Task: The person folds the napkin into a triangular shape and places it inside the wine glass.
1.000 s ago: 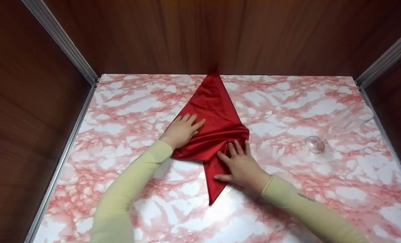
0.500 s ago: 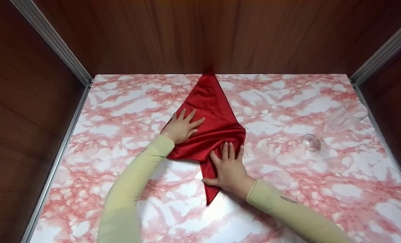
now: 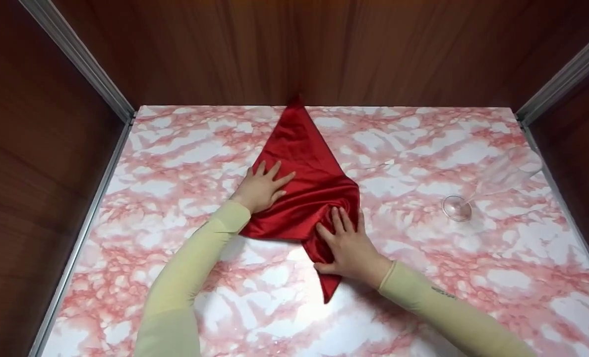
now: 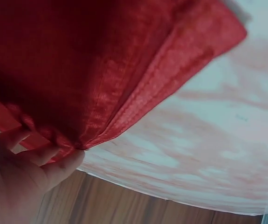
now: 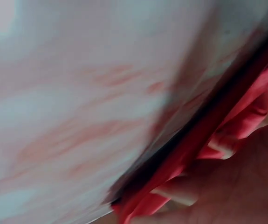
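Observation:
A shiny red satin cloth [image 3: 299, 148] lies on the marbled tabletop, its far tip reaching the back wall. Creases run across its middle, and a narrow tail points toward the near side. My left hand [image 3: 261, 191] rests on its left edge, fingers spread. Lower right, my right hand [image 3: 351, 248] presses on the bunched part beside the tail, fingers spread and thumb out. In the left wrist view the fingers [image 4: 54, 163] touch the red fabric [image 4: 124, 70]. The right wrist view shows red folds [image 5: 208, 135] by the fingers, partly hidden by the hand.
A clear stemmed glass [image 3: 502, 173] lies on its side at the right of the table [image 3: 175, 148]. Dark wood-grain panels [image 3: 294, 49] rise at the back and both sides, with metal strips [image 3: 81, 59] at the corners.
The cloth's near tail has swung to the right together with my right hand. My left hand stays on the left part, and the far tip has shifted slightly left in view.

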A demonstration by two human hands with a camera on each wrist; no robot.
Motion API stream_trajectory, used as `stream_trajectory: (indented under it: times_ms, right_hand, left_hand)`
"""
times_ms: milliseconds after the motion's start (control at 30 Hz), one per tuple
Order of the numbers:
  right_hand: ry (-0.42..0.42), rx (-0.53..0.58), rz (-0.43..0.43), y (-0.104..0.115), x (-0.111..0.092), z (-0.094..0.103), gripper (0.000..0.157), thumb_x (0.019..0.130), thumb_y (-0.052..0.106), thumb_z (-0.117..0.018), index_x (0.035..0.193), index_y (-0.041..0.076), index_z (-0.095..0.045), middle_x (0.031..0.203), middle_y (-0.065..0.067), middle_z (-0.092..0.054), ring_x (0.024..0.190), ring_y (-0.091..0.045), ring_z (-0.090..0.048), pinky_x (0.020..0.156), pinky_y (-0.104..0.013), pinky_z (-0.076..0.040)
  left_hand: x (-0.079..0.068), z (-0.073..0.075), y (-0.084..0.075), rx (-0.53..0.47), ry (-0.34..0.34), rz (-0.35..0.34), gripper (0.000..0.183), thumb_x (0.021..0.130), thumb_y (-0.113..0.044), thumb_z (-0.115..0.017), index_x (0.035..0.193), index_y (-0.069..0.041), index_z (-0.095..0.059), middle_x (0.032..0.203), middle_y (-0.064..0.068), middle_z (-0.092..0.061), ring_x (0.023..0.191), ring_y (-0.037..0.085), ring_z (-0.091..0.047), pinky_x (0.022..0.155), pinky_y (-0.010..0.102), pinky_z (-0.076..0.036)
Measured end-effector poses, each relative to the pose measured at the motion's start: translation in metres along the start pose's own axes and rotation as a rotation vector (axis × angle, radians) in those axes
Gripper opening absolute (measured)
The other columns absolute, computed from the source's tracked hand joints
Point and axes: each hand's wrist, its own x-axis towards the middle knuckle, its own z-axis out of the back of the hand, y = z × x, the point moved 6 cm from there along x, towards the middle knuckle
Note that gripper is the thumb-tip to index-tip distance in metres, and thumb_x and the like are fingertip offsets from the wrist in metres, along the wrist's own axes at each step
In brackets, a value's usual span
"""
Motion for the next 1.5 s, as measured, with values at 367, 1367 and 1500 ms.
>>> stream_trajectory:
  times_ms: [367, 1367, 1500]
  right_hand:
    - [0.044, 0.145, 0.149, -0.035, -0.017, 0.003, 0.081, 0.075, 0.062, -0.064, 0.142, 0.020, -0.047, 0.151, -0.024, -0.027, 0.139, -0.042, -0.020, 0.106, -0.066, -0.008]
    - [-0.025, 0.182, 0.144, -0.078, -0.040, 0.014, 0.061, 0.082, 0.024, -0.064, 0.140, 0.012, -0.050, 0.149, -0.018, -0.034, 0.139, -0.038, -0.024, 0.111, -0.056, -0.016]
    - [0.007, 0.202, 0.152, -0.071, -0.040, 0.011, 0.063, 0.085, 0.026, -0.062, 0.144, 0.015, -0.044, 0.151, -0.016, -0.032, 0.139, -0.036, -0.024, 0.111, -0.053, -0.018]
  left_hand:
    - [-0.036, 0.001, 0.006, 0.050, -0.026, 0.070, 0.061, 0.096, -0.058, -0.038, 0.152, -0.036, -0.023, 0.153, 0.018, -0.026, 0.128, 0.049, -0.032, 0.099, 0.062, -0.032]
    - [-0.104, -0.014, 0.016, -0.165, -0.039, 0.212, 0.082, 0.084, -0.066, -0.054, 0.152, -0.029, -0.027, 0.153, 0.029, -0.012, 0.137, 0.052, -0.009, 0.102, 0.055, -0.035]
    - [-0.107, -0.015, 0.018, -0.124, -0.067, 0.195, 0.081, 0.084, -0.066, -0.052, 0.151, -0.028, -0.029, 0.151, 0.030, -0.018, 0.136, 0.052, -0.016, 0.093, 0.051, -0.045]
